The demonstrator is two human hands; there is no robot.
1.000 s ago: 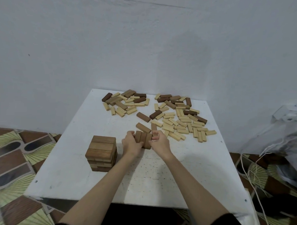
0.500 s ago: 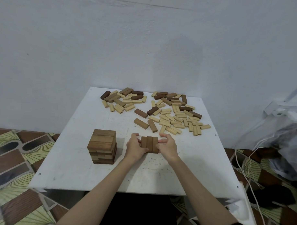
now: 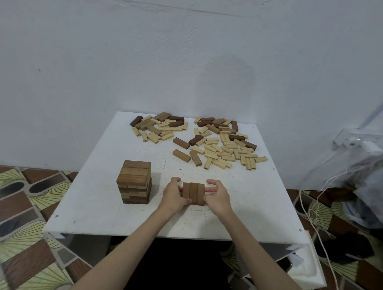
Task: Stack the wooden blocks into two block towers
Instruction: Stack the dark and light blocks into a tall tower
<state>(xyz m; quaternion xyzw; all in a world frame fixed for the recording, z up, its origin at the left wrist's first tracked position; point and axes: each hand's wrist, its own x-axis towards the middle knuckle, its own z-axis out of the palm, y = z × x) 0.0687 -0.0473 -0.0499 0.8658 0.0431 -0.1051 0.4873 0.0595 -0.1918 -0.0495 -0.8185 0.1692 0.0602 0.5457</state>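
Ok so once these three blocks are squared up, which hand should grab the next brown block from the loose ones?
Probably the right hand. The nearest loose brown blocks lie beyond the three-block row and slightly to its right, on that hand's side. The left hand sits next to the finished tower, which it could knock.

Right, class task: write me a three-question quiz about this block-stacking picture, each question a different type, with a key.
1. True or false: the finished tower stands to the right of both hands.
2. How many blocks make up the brown row between the left hand and the right hand?
3. Multiple choice: the loose blocks lie A) on the floor, B) at the far side of the table, C) on top of the tower.

Key: 1 false; 2 three; 3 B.
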